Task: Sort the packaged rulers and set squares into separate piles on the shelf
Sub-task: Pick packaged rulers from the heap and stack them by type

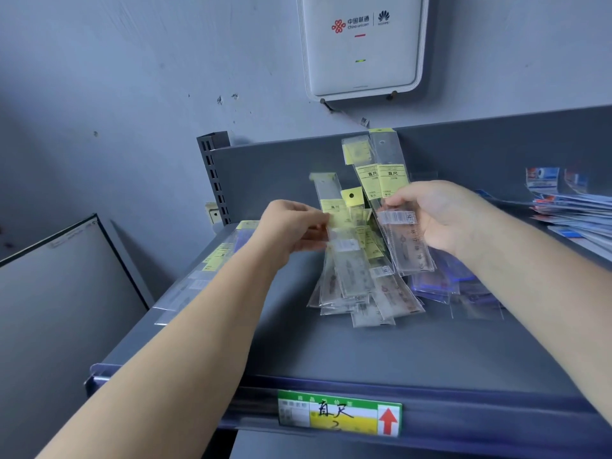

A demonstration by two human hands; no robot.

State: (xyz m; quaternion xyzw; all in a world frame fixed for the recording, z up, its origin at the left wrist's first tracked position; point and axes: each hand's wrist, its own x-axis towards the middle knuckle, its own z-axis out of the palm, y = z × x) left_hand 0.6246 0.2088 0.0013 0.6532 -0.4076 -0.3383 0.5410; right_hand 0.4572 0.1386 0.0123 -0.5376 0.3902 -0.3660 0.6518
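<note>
A loose heap of clear-packaged rulers (357,293) with yellow labels lies in the middle of the grey shelf (331,356). My left hand (291,226) pinches one packaged ruler (334,210) lifted from the heap. Held upright above the heap is a small bundle of packaged rulers (387,180), gripped by my right hand (440,213). More packaged rulers (212,260) lie flat along the shelf's left edge. Blue-tinted packages (440,283), perhaps set squares, lie under and right of my right hand.
A stack of blue and white packets (576,210) sits at the shelf's right end. A green and yellow price tag (341,414) is clipped to the front rail. A white router (361,44) hangs on the wall above. A dark board (66,293) leans at the left.
</note>
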